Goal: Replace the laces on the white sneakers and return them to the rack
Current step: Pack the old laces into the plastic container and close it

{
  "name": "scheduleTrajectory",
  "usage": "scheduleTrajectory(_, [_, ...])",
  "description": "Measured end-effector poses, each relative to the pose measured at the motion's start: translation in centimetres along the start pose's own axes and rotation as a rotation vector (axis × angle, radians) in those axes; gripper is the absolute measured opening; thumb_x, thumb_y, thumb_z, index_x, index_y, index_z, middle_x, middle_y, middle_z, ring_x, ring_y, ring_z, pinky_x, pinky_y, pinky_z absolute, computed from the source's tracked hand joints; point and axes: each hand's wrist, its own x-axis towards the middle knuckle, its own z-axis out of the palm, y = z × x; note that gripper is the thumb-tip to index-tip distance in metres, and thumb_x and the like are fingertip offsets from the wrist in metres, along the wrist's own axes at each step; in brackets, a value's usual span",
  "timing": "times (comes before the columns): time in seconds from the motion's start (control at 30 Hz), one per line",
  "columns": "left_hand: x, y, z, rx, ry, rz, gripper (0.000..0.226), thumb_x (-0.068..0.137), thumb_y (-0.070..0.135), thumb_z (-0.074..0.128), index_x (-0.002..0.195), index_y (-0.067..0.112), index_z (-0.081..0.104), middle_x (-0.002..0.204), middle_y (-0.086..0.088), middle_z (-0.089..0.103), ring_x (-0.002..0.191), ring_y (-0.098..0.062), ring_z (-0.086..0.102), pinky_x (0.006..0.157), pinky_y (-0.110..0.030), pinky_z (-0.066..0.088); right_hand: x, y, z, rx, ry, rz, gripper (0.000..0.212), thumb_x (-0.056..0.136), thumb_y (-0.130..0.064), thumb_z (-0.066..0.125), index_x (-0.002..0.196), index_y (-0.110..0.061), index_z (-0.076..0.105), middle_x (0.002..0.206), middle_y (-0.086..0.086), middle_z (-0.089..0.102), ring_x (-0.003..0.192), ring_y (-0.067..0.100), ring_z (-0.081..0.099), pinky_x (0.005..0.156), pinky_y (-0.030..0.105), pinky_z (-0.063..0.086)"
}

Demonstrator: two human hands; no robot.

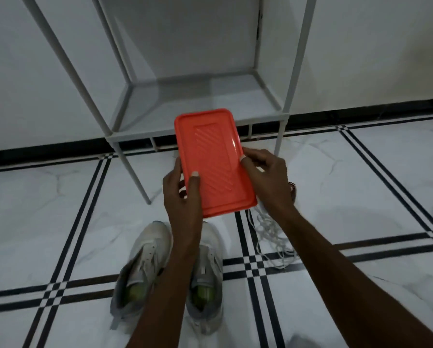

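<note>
- Head view: both hands hold an orange-red plastic lid (214, 162) above the floor, in front of the grey metal rack (198, 104).
- Left hand (181, 194) grasps the lid's near-left edge, thumb lying on the top face, remaining fingers hidden beneath.
- Right hand (267, 177) pinches the lid's right rim, thumb tip on the raised border, fingers curled behind.
- Lid is tilted, long axis running away from the person; whether a box sits under it cannot be told.
- White sneakers (170, 270) stand side by side on the tiled floor (59, 209) below the forearms, toes pointing to the rack. No laces show in their eyelets, though motion blur limits certainty.
- White shoelaces (270, 237) lie in a loose tangle on the floor just right of the sneakers, below the right hand.
- A small dark object beside the right wrist is too obscured to identify.
- Handling judgement: laces are light, limp and prone to snagging; best taken by a stiff tip and drawn out singly.
- Handling judgement: sneakers look light with soft uppers; steady each by the heel collar or midsole while threading.
- Handling judgement: lid is light, rigid, smooth; an edge grasp suffices.
</note>
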Motion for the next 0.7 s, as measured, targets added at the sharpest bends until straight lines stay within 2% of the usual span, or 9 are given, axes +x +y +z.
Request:
scheduleTrajectory(0.1, [-1.7,-3.7,0.7,0.052,-0.013,-0.038,0.049,0.101,0.047,0.057,0.148,0.041,0.045,0.130,0.018,0.053,0.117,-0.009,0.061,0.094,-0.047,0.057,-1.6,3.6,-0.3,-0.057,-0.001,0.015,0.028,0.094,-0.023,0.065,0.121,-0.021,0.070,0.107,-0.008,0.070,0.099,0.002,0.066,0.089,0.024,0.054])
scheduleTrajectory(0.23, [-2.2,-7.5,2.0,0.097,-0.061,-0.198,0.050,0.100,0.042,0.059,0.149,0.034,0.047,0.123,0.020,0.054,0.114,-0.014,0.062,0.096,-0.048,0.057,-2.0,8.2,-0.3,-0.129,-0.043,0.130,0.029,0.093,-0.026,0.062,0.121,-0.021,0.070,0.106,-0.010,0.071,0.094,-0.001,0.067,0.085,0.022,0.055])
scheduleTrajectory(0.33, [-2.1,-10.7,3.2,0.162,-0.127,-0.292,0.056,0.091,0.054,0.056,0.142,0.033,0.054,0.129,0.009,0.061,0.114,-0.018,0.064,0.097,-0.051,0.055,-2.4,11.3,-0.1,-0.175,-0.063,0.206,0.025,0.096,-0.017,0.059,0.118,-0.014,0.071,0.092,-0.012,0.069,0.079,-0.003,0.066,0.081,0.021,0.054])
scheduleTrajectory(0.37, [-2.0,-11.7,3.5,0.194,-0.142,-0.312,0.055,0.091,0.054,0.055,0.141,0.030,0.056,0.132,0.006,0.062,0.114,-0.020,0.064,0.098,-0.052,0.054,-2.5,12.5,0.0,-0.201,-0.063,0.230,0.024,0.096,-0.014,0.059,0.117,-0.010,0.071,0.090,-0.009,0.069,0.077,-0.003,0.064,0.080,0.020,0.054])
scheduleTrajectory(0.43, [-1.8,-12.9,4.2,0.242,-0.166,-0.345,0.046,0.098,0.043,0.057,0.140,0.024,0.056,0.134,0.000,0.062,0.116,-0.023,0.063,0.100,-0.053,0.053,-2.4,14.4,0.1,-0.232,-0.062,0.285,0.023,0.096,-0.013,0.060,0.113,-0.003,0.072,0.094,0.002,0.072,0.077,0.007,0.067,0.081,0.026,0.056])
scheduleTrajectory(0.53, [-1.4,-14.2,4.9,0.272,-0.191,-0.397,0.046,0.101,0.035,0.058,0.142,0.016,0.050,0.136,-0.009,0.060,0.116,-0.025,0.062,0.100,-0.049,0.053,-2.0,16.2,0.4,-0.281,-0.078,0.335,0.024,0.096,-0.012,0.060,0.115,-0.002,0.071,0.106,0.010,0.073,0.083,0.012,0.062,0.082,0.026,0.050])
scheduleTrajectory(0.63, [-0.9,-14.8,5.5,0.280,-0.212,-0.474,0.050,0.099,0.034,0.062,0.139,0.010,0.044,0.131,-0.008,0.059,0.106,-0.019,0.059,0.090,-0.035,0.051,-1.3,17.1,0.8,-0.297,-0.109,0.371,0.025,0.094,-0.009,0.061,0.117,-0.002,0.069,0.111,0.011,0.072,0.087,0.012,0.061,0.085,0.027,0.050])
scheduleTrajectory(0.7, [-0.8,-14.8,5.7,0.312,-0.202,-0.467,0.049,0.097,0.034,0.065,0.134,0.008,0.046,0.129,-0.007,0.056,0.107,-0.019,0.058,0.087,-0.032,0.049,-1.1,17.2,0.9,-0.316,-0.132,0.389,0.025,0.093,-0.009,0.062,0.115,-0.001,0.070,0.110,0.012,0.072,0.086,0.012,0.061,0.083,0.025,0.048])
